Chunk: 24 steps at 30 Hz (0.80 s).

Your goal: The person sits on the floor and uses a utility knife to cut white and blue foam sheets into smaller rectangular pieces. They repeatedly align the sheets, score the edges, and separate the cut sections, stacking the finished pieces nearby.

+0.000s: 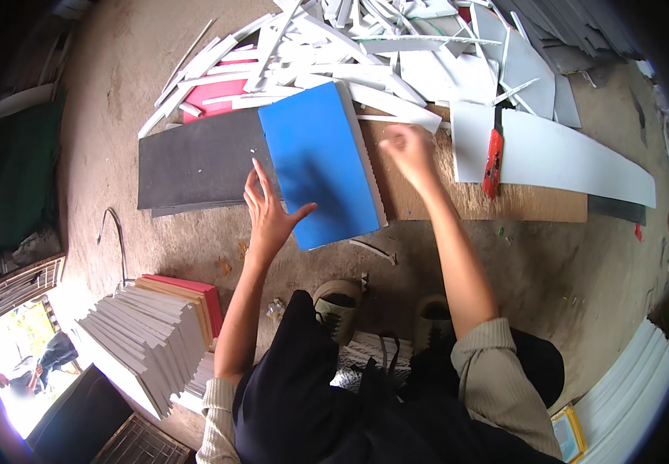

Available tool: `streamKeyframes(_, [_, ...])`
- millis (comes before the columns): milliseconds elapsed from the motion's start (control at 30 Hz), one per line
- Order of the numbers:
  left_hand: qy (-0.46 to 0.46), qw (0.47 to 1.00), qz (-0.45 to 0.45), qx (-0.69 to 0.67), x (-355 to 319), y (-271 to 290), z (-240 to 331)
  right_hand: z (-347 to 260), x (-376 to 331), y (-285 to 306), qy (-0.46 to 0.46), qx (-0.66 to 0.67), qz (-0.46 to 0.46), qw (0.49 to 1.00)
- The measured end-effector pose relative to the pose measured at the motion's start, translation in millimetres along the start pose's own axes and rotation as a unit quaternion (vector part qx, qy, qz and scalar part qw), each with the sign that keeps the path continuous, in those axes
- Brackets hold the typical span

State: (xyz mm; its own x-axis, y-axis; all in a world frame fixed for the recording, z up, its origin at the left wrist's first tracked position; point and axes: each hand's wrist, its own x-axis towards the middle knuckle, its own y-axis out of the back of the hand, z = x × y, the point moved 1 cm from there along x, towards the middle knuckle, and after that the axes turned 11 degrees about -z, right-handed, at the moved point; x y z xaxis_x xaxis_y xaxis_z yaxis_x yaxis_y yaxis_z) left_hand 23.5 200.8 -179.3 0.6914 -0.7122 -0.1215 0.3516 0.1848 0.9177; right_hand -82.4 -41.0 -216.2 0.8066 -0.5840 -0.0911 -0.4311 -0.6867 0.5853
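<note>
Blue board [320,162]: rectangular, lying tilted on the floor, its right long edge overlapping the brown board [474,197], its upper left corner over the dark sheet [195,162]. White stacked edge shows along its right side.

Left hand [266,213]: fingers spread and released, flat at the blue board's lower left edge, thumb touching the blue face.

Right hand [408,148]: fingers curled loosely, above the brown board just right of the blue board's upper edge; whether it pinches anything, cannot tell.

Red knife [492,158]: on the white sheet [566,155], near the right hand, apart from it.

White strips [311,46]: heaped behind the blue board's far edge, crowding it.

Bare floor [520,263]: open room between the brown board's near edge and the shoes [337,303].

Board stack [153,340]: lower left, well apart.
</note>
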Motion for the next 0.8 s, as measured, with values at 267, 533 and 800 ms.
streamKeyframes(267, [-0.125, 0.981, -0.144, 0.043, 66.4, -5.3, 27.6, 66.6, -35.6, 92.7, -0.247, -0.257, 0.218, 0.909])
streamKeyframes(533, [-0.160, 0.969, -0.181, 0.050, 92.0, -13.4, 45.0, 96.9, -30.7, 119.6, -0.204, -0.256, 0.151, 0.933])
streamKeyframes(800, [-0.147, 0.952, -0.247, 0.107, 100.4, -23.8, 41.8, -7.4, -19.5, 23.9, -0.167, 0.077, -0.084, 0.979])
